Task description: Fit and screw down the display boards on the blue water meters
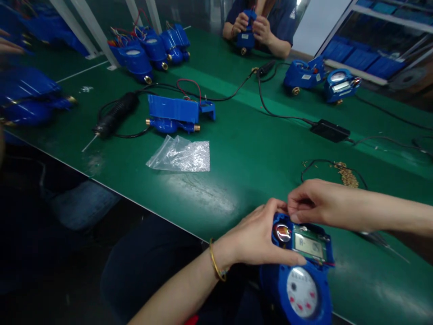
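A blue water meter [318,273] is at the table's front edge, its upper compartment uncovered. Inside that compartment are a circuit board with a small display [308,245] and a round, shiny, reddish-brown part [282,232]. Below lies a white dial [302,291] with red marks. My left hand [255,234] is wrapped around the housing, thumb across its middle. At the compartment's far edge, my right hand [313,203] has its fingers pinched together; what they hold, if anything, is hidden. Partly under my right forearm, a thin metal-shafted tool [380,240] rests on the table.
Brass screws [347,175] lie heaped beyond my right arm. A clear plastic bag [182,155], a black electric screwdriver [118,115] and another blue meter [174,113] are on the green table. Cables cross to a black adapter [329,130]. A co-worker's hands [260,29] hold a meter opposite.
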`<state>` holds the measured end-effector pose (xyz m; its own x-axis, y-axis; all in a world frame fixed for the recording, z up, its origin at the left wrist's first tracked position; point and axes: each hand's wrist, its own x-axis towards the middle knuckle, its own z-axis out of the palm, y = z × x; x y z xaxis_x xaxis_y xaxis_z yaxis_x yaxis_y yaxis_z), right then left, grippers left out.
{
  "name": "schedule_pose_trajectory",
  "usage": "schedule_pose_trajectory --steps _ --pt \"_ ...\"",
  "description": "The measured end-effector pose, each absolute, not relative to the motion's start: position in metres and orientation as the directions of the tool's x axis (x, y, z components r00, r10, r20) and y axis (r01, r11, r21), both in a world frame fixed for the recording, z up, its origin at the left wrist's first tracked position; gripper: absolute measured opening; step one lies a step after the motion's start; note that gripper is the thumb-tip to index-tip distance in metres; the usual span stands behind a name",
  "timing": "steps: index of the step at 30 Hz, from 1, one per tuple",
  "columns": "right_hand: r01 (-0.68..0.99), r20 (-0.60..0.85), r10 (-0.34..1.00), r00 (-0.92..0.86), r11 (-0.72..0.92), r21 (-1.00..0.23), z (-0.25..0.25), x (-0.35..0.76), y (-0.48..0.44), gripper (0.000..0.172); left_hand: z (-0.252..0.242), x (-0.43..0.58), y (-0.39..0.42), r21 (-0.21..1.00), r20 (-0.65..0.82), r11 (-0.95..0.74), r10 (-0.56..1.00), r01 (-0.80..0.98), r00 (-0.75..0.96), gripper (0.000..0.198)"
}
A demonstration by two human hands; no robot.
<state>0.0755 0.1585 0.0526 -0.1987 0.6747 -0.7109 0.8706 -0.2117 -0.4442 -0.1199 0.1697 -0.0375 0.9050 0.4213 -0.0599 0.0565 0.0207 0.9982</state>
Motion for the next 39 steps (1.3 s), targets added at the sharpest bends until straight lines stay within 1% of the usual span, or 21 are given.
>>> schedule_pose_trajectory --steps 3,6,9,12,14,16,19,20,21,22,23,24,25,26,27,28,29,31,34,36,39 --pt "0.935 -0.701 0.696 -0.157 -0.123 -0.332 0.055 0.069 0.163 0.017 -0.039 -0.12 0.169 0.998 -0.055 0.009 0.426 0.057 0.903 0.075" --pt "0.967 -0.695 0.709 -0.122 -0.074 -0.245 0.055 0.066 0.163 0.016 -0.04 -0.12 0.168 0.999 -0.046 0.003 0.432 0.05 0.901 0.075" --pt "0.978 -0.707 0.699 -0.102 -0.061 -0.201 0.054 0.065 0.16 0.018 -0.041 -0.12 0.168 0.999 -0.042 -0.002 0.436 0.047 0.899 0.075" --pt "0.982 -0.677 0.73 -0.093 -0.046 -0.184 0.052 0.066 0.154 0.018 -0.041 -0.12 0.168 0.999 -0.032 -0.004 0.44 0.038 0.897 0.073" --pt "0.978 -0.639 0.763 -0.097 -0.045 -0.203 0.049 0.065 0.152 0.015 -0.042 -0.121 0.168 1.0 -0.024 -0.005 0.439 0.029 0.898 0.073" --pt "0.963 -0.629 0.771 -0.101 -0.083 -0.257 0.047 0.063 0.153 0.017 -0.043 -0.121 0.168 1.0 -0.017 -0.006 0.436 0.022 0.9 0.074" --pt "0.868 -0.693 0.702 -0.164 -0.231 -0.44 0.049 0.068 0.161 0.035 -0.044 -0.121 0.169 1.0 -0.02 0.002 0.437 0.022 0.899 0.076" --pt "0.821 -0.69 0.699 -0.187 -0.274 -0.5 0.051 0.075 0.162 0.041 -0.044 -0.122 0.17 1.0 -0.026 0.008 0.434 0.025 0.901 0.076" --pt "0.78 -0.661 0.728 -0.182 -0.303 -0.548 0.054 0.085 0.162 0.046 -0.044 -0.123 0.17 0.999 -0.033 0.016 0.43 0.029 0.902 0.076" --pt "0.758 -0.606 0.783 -0.138 -0.31 -0.574 0.055 0.1 0.159 0.05 -0.044 -0.123 0.171 0.999 -0.04 0.026 0.425 0.032 0.904 0.077" --pt "0.767 -0.515 0.856 -0.05 -0.298 -0.569 0.055 0.119 0.152 0.053 -0.044 -0.124 0.171 0.999 -0.044 0.035 0.42 0.032 0.906 0.077" --pt "0.786 -0.408 0.909 0.081 -0.31 -0.536 0.053 0.14 0.142 0.056 -0.043 -0.124 0.171 0.999 -0.045 0.045 0.416 0.029 0.908 0.078" --pt "0.833 -0.291 0.938 0.191 -0.312 -0.457 0.048 0.162 0.129 0.054 -0.043 -0.125 0.172 0.998 -0.045 0.055 0.413 0.024 0.91 0.078" --pt "0.887 -0.204 0.941 0.271 -0.326 -0.325 0.04 0.183 0.113 0.046 -0.043 -0.126 0.172 0.998 -0.045 0.064 0.412 0.02 0.91 0.079" --pt "0.922 -0.14 0.933 0.331 -0.351 -0.163 0.029 0.202 0.096 0.038 -0.043 -0.126 0.172 0.997 -0.046 0.074 0.411 0.017 0.91 0.079" --pt "0.92 -0.133 0.92 0.368 -0.381 -0.096 0.017 0.216 0.078 0.033 -0.043 -0.126 0.173 0.996 -0.047 0.084 0.41 0.014 0.911 0.08" --pt "0.916 -0.131 0.914 0.385 -0.395 -0.062 0.003 0.225 0.061 0.032 -0.044 -0.126 0.173 0.996 -0.049 0.093 0.408 0.012 0.912 0.08" --pt "0.922 -0.122 0.917 0.379 -0.386 -0.038 -0.027 0.228 0.037 0.039 -0.044 -0.126 0.173 0.995 -0.056 0.103 0.406 0.016 0.912 0.079" --pt "0.93 -0.064 0.93 0.361 -0.364 -0.047 -0.059 0.211 0.025 0.053 -0.045 -0.125 0.172 0.994 -0.071 0.107 0.407 0.03 0.911 0.079" --pt "0.93 -0.028 0.933 0.36 -0.361 -0.071 -0.064 0.201 0.026 0.058 -0.045 -0.125 0.172 0.993 -0.077 0.113 0.41 0.033 0.909 0.079" --pt "0.911 0.023 0.917 0.399 -0.393 -0.125 -0.045 0.196 0.027 0.063 -0.045 -0.125 0.171 0.993 -0.068 0.112 0.413 0.023 0.908 0.079"
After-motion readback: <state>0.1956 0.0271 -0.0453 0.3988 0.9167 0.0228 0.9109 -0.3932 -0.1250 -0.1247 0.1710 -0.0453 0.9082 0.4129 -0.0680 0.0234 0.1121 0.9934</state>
